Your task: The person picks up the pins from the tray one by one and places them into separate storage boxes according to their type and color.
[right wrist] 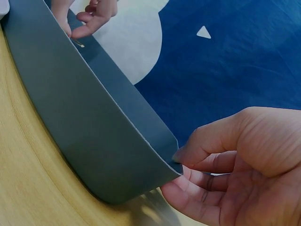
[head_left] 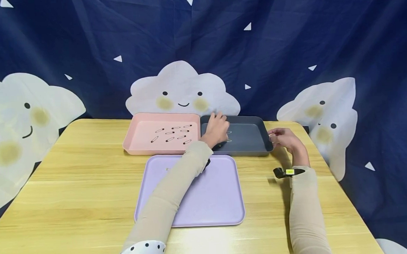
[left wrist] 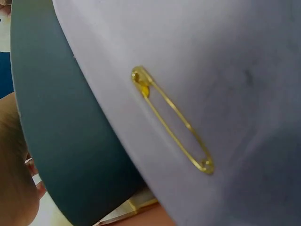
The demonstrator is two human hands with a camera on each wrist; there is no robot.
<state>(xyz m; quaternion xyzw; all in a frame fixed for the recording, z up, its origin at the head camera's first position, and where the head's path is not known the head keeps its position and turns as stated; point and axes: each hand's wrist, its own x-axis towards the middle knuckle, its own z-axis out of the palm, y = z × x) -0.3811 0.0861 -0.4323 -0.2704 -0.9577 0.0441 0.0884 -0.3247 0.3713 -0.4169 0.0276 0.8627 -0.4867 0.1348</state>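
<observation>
My left hand is over the left end of a dark grey tray. In the right wrist view, its thumb and finger meet at a gold safety pin and seem to pinch it just above the rim. More gold pins show beside that hand in the grey tray. With thumb and fingers, my right hand grips the grey tray's right corner. A gold safety pin lies on the lilac tray, large in the left wrist view; my left forearm crosses above this tray.
Against the grey tray's left side stands a pink tray holding several dark-ended safety pins. All trays sit on a wooden table. A dark blue cloud-patterned curtain hangs right behind the table's far edge.
</observation>
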